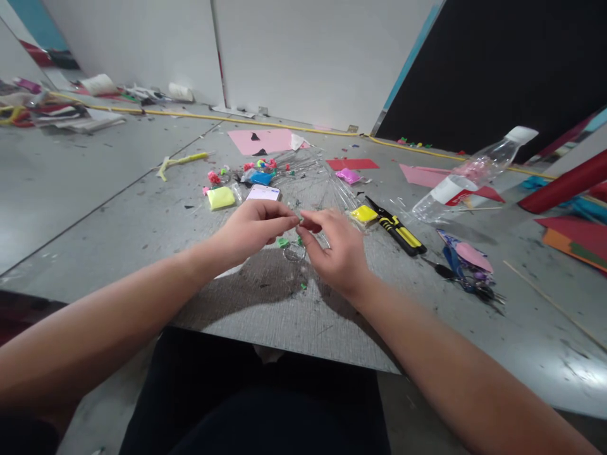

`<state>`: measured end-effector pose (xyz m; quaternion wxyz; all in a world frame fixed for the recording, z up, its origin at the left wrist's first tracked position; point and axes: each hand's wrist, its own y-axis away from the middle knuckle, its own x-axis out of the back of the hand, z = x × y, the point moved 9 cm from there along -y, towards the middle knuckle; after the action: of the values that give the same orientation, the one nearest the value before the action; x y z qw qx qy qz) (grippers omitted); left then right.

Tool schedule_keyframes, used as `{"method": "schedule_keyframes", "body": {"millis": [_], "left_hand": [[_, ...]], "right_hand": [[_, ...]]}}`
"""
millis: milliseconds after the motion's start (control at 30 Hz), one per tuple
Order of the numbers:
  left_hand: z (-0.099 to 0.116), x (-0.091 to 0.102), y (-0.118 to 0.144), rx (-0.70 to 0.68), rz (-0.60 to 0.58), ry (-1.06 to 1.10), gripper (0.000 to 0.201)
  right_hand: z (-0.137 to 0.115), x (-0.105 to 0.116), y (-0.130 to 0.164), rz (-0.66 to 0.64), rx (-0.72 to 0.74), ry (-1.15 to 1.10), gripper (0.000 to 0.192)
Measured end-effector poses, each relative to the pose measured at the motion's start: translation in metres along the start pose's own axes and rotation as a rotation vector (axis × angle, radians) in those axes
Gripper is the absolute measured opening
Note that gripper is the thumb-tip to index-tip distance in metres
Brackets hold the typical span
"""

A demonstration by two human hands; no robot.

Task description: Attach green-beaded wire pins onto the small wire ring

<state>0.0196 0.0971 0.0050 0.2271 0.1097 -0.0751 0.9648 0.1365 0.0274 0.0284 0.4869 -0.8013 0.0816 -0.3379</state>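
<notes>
Where the two hands meet above the middle of the scratched grey table (142,246), a tiny pale piece (299,220) is pinched between them, too small to identify. It sits right at the fingertips of both, so neither hand is nearer; the left hand (253,229) comes in from the left and the right hand (334,249) from the right, their tips almost touching. Both hands are nearly closed, thumb against forefinger in a fine pinch, the other fingers loosely curled. Whether the piece has a long axis cannot be told.

Just below the pinch, on the table, lie a small green bead-like bit (283,242) and a thin clear ring or loop (294,253). Behind the hands spreads a crumpled clear plastic wrapper (310,180), with a white card (263,193) and a yellow-green foam block (220,198) to the left. Right of the right hand lie black-and-yellow pliers (397,229), and farther off a clear plastic bottle with a white cap (469,177) lies on its side.
</notes>
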Motion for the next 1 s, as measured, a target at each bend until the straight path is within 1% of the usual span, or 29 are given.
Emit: {"method": "schedule_keyframes", "body": {"millis": [133,333,500,567,667,733,767,800,867,933,1000], "left_hand": [[0.003,-0.003,0.000,-0.032,-0.056,-0.135,0.014],[-0.002,-0.005,-0.001,-0.021,-0.105,-0.175,0.015],[-0.001,-0.007,-0.001,-0.018,-0.133,-0.183,0.018],[0.000,-0.008,0.000,-0.012,-0.136,-0.200,0.018],[0.001,-0.008,0.000,0.004,-0.113,-0.145,0.016],[0.001,-0.004,-0.002,0.003,-0.064,-0.002,0.017],[0.002,-0.001,-0.003,-0.001,-0.028,0.090,0.019],[0.001,0.003,-0.005,-0.007,0.014,0.181,0.020],[0.000,0.011,-0.007,-0.015,0.093,0.322,0.022],[-0.001,0.017,-0.008,-0.008,0.151,0.383,0.020],[-0.002,0.022,-0.009,0.002,0.194,0.404,0.019]], "right_hand": [[0.003,-0.003,0.001,-0.049,-0.008,-0.017,0.011],[0.004,-0.004,0.000,-0.072,0.011,-0.025,0.010],[0.005,0.002,0.001,-0.002,0.034,-0.051,0.012],[0.005,0.004,0.001,0.006,0.036,-0.051,0.014],[0.010,0.006,0.001,0.024,-0.041,-0.069,0.013],[0.014,0.004,0.001,0.035,-0.100,-0.049,0.013],[0.015,-0.001,0.002,0.010,-0.109,-0.017,0.014],[0.013,-0.009,0.002,-0.043,-0.094,0.030,0.016],[0.009,-0.031,0.004,-0.218,-0.031,0.151,0.021],[0.005,-0.052,0.008,-0.376,0.035,0.277,0.020],[0.005,-0.064,0.011,-0.475,0.067,0.372,0.018]]}}
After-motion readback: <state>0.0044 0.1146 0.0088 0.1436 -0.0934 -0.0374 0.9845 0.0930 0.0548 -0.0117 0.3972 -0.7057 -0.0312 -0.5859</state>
